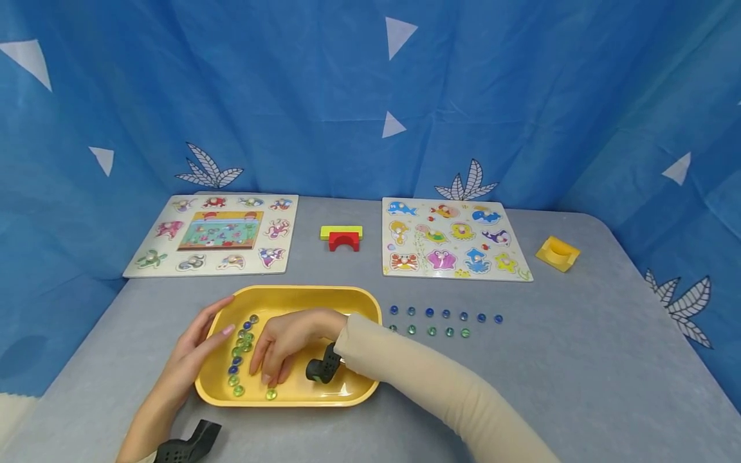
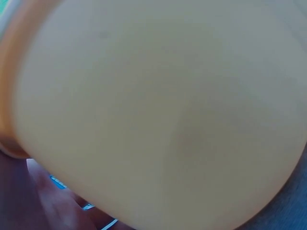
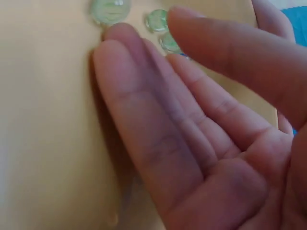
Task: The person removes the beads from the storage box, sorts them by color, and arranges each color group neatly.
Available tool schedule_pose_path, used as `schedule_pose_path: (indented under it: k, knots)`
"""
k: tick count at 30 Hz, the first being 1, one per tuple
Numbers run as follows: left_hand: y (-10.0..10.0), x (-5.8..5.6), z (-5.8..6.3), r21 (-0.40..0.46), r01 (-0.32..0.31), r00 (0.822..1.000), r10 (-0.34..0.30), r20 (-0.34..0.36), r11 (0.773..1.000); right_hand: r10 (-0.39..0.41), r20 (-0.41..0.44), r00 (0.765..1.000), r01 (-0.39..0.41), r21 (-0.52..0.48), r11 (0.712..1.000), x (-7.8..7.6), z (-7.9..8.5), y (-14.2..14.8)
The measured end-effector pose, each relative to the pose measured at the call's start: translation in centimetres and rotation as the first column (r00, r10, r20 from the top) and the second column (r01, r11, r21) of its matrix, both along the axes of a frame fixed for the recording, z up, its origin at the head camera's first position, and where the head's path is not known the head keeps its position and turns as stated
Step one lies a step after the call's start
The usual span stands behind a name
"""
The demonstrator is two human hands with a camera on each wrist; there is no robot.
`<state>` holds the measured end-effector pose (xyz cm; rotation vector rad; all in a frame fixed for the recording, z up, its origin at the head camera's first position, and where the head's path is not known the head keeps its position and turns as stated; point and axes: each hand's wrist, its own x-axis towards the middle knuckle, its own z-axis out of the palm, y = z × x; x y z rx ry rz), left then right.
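Observation:
A yellow tray [image 1: 324, 302] holds several green and blue glass marbles [image 1: 237, 352], mostly along its left side. My left hand [image 1: 191, 354] grips the tray's left end, thumb over the rim and fingers outside. The tray's pale wall [image 2: 158, 110] fills most of the left wrist view. My right hand [image 1: 292, 341] reaches down inside the tray, its fingers extended. One green marble [image 1: 271, 394] lies just beyond its fingertips; the right wrist view shows this marble [image 3: 111, 9] at the top, and nothing between thumb and fingers.
Right of the tray are two rows of marbles, blue ones [image 1: 429, 312] behind green ones [image 1: 431, 331]. Farther back stand two sea-animal puzzle boards [image 1: 272, 267] [image 1: 393, 270], a red arch block [image 1: 344, 241], a yellow-green block [image 1: 327, 229] and a yellow block [image 1: 557, 254].

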<state>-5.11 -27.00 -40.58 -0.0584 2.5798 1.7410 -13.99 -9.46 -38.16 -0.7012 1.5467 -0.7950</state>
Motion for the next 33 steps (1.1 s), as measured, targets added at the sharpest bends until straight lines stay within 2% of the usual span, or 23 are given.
schedule_pose_path:
  k: [7, 15, 22, 28, 33]
  knots:
    - [-0.1, 0.1, 0.0, 0.004, 0.011, 1.000, -0.011, -0.013, 1.000, 0.051, 0.060, 0.997, -0.053, 0.025, 0.998, 0.3, 0.0, 0.0]
    - [-0.1, 0.1, 0.1, 0.008, 0.015, 1.000, -0.015, -0.022, 1.000, 0.109, 0.072, 0.991, -0.112, 0.037, 0.993, 0.6, -0.2, 0.0]
    - [-0.1, 0.1, 0.1, -0.001, 0.010, 1.000, -0.010, -0.028, 1.000, 0.122, 0.096, 0.988, -0.124, 0.016, 0.992, 0.5, 0.0, 0.1]
    - [-0.1, 0.0, 0.1, 0.003, 0.011, 1.000, -0.011, -0.028, 1.000, 0.121, 0.082, 0.989, -0.115, -0.069, 0.991, 0.0, 0.6, 0.4]
    - [-0.1, 0.0, 0.1, 0.000, 0.007, 1.000, -0.007, -0.002, 1.000, 0.063, 0.000, 0.998, -0.062, -0.209, 0.976, -0.6, 2.1, 1.2]
